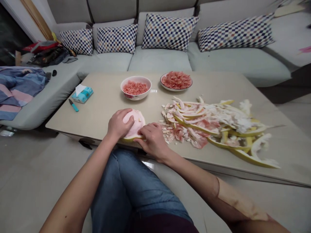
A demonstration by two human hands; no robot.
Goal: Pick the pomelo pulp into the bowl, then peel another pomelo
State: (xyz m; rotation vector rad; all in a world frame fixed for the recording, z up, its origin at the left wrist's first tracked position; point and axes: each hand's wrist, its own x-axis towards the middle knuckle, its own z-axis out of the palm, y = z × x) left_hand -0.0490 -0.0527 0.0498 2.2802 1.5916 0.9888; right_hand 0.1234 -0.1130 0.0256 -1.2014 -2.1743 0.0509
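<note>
A partly peeled pomelo [136,124] rests at the table's near edge, its pale pink pith bare on top and some yellow rind underneath. My left hand [120,123] is wrapped round its left side, thumb across the top. On the right side my right hand [153,138] grips the lower edge, fingers bent over the pith and thumb by the rind. To the right lies a heap of pomelo peel [194,121] with yellow strips, white pith and pink membrane. Behind the fruit stand a bowl of pink pulp [136,97] and a plate of pulp [177,89].
A blue tissue pack [84,95] and a small turquoise-handled knife [74,105] lie at the table's left. Beyond the table [102,87] is a grey sofa [159,60] with checkered cushions [170,32]. Clothes [21,85] are piled on the sofa's left arm.
</note>
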